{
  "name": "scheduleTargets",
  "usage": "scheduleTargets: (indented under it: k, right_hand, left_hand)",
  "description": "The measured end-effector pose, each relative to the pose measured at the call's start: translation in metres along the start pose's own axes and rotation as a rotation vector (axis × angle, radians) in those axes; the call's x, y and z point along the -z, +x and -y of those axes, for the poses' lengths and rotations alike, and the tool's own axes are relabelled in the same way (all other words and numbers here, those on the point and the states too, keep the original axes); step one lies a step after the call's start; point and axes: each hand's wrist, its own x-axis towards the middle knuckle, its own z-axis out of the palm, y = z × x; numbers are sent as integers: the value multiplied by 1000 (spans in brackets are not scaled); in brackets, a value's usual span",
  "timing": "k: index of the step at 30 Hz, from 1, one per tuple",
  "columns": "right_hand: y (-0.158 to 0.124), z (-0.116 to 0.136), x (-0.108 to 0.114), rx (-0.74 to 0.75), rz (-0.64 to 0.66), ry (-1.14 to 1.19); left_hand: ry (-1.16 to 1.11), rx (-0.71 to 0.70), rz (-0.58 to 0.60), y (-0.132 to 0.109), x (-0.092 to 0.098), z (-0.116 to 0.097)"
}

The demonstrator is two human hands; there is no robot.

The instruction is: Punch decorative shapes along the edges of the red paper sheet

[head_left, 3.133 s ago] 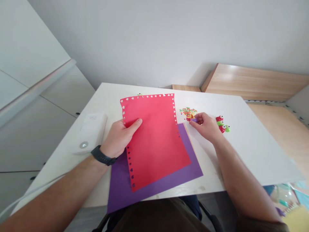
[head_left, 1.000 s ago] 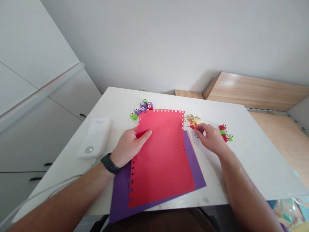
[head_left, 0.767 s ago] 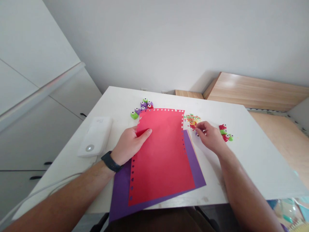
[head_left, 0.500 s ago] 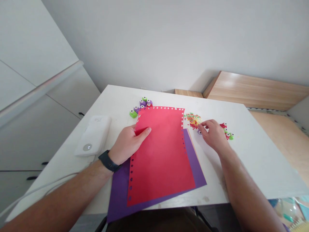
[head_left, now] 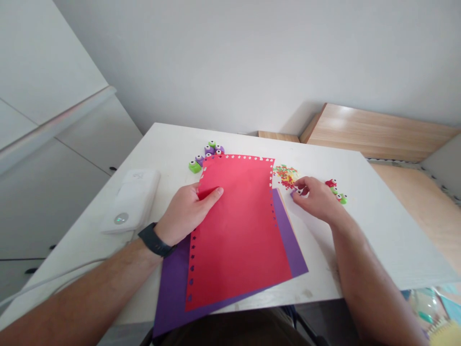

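Observation:
A red paper sheet (head_left: 237, 226) with small shapes punched along its edges lies on a purple sheet (head_left: 173, 288) on the white table (head_left: 378, 230). My left hand (head_left: 187, 211) pinches the red sheet's left edge, thumb on top. My right hand (head_left: 313, 197) is closed on a small purple punch with white eyes (head_left: 299, 192), just right of the red sheet. A heap of coloured paper bits (head_left: 286, 174) lies right beside those fingers.
Several small purple and green punches (head_left: 205, 156) sit behind the red sheet. Red and green punches (head_left: 336, 190) lie right of my right hand. A white device with a cable (head_left: 131, 199) rests at the left. Wooden furniture (head_left: 378, 132) stands behind the table.
The red sheet has come down to lie flatter on the purple one. My right hand has stayed by the paper bits, fingers working on the small purple punch.

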Motion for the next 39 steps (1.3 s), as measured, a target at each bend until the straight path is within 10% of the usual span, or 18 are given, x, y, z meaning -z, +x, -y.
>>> scheduleTargets:
  k: [16,23,39]
  right_hand:
    - [7,-2,-13,-14,-220,86]
    - [5,-5,8,-159,-43,-93]
    - [7,-4,-3,-126,-92,-161]
  left_hand:
    - [65,49,23,-2,1,-5]
    - [54,37,26,-2,2,-4]
    - [58,52,25,-2,1,-5]
